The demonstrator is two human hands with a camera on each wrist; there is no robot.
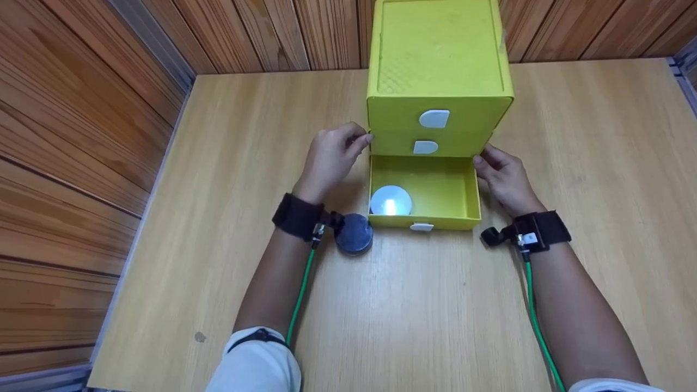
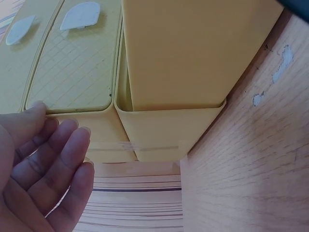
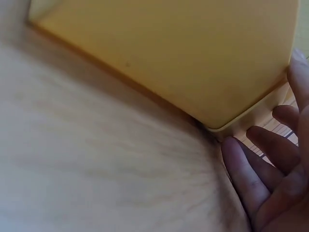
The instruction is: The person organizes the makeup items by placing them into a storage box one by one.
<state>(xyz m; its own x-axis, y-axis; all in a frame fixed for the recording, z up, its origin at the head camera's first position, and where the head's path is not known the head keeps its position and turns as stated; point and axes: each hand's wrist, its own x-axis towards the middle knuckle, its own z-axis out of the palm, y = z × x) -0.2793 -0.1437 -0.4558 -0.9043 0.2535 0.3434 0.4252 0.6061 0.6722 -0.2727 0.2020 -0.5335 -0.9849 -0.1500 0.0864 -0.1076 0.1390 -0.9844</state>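
Observation:
A yellow-green drawer cabinet (image 1: 441,49) stands at the back of the table, its bottom drawer (image 1: 444,188) pulled out and the two above closed. Inside that drawer, at the front left, lies a shiny white disc (image 1: 391,200). My left hand (image 1: 335,155) is at the cabinet's left front corner; in the left wrist view its thumb touches the front edge and the other fingers bend loosely beside the side wall. My right hand (image 1: 506,177) touches the right side, thumb by the front edge and fingers along the wall (image 3: 246,121), just behind the open drawer.
A dark round disc (image 1: 354,234) lies on the wooden table (image 1: 414,305) left of the open drawer, beside the left wrist camera. Wood-panelled walls (image 1: 71,179) border the table at the left and back. Green cables (image 1: 301,294) run from both wrist straps along the forearms.

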